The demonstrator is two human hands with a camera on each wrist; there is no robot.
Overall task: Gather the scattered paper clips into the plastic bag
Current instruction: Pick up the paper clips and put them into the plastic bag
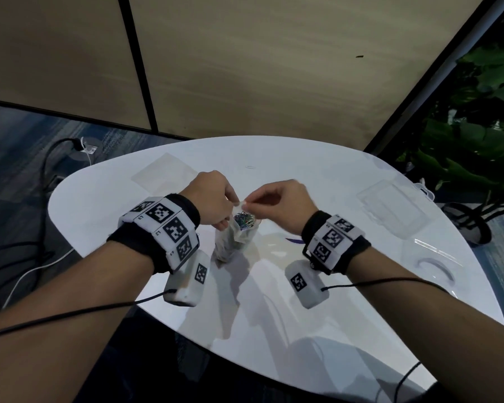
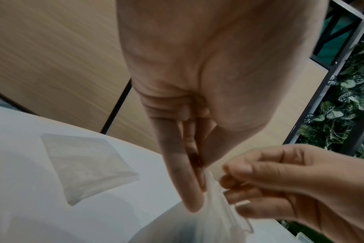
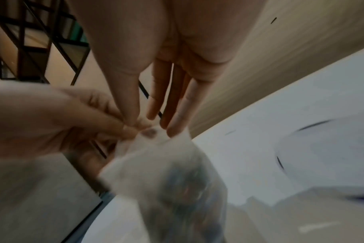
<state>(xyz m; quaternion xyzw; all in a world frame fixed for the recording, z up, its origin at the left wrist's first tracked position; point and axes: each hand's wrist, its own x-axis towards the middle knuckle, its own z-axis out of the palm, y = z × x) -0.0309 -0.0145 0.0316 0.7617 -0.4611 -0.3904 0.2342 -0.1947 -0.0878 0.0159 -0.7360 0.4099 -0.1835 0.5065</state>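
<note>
Both hands, left [image 1: 209,199] and right [image 1: 282,203], pinched the mouth of a small clear plastic bag [image 1: 235,239] holding coloured paper clips [image 1: 244,220] above the white counter [image 1: 303,301].

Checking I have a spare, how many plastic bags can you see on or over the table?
2. One plastic bag with paper clips inside is held over the table, its top pinched by the left hand and right hand. A second, flat bag lies at the table's far left.

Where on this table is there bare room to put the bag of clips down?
Bare white table lies near the front edge, between the wrists. Crowded: the spare flat bag far left, the clear tray right. Both hands pinch the plastic bag at centre.
</note>
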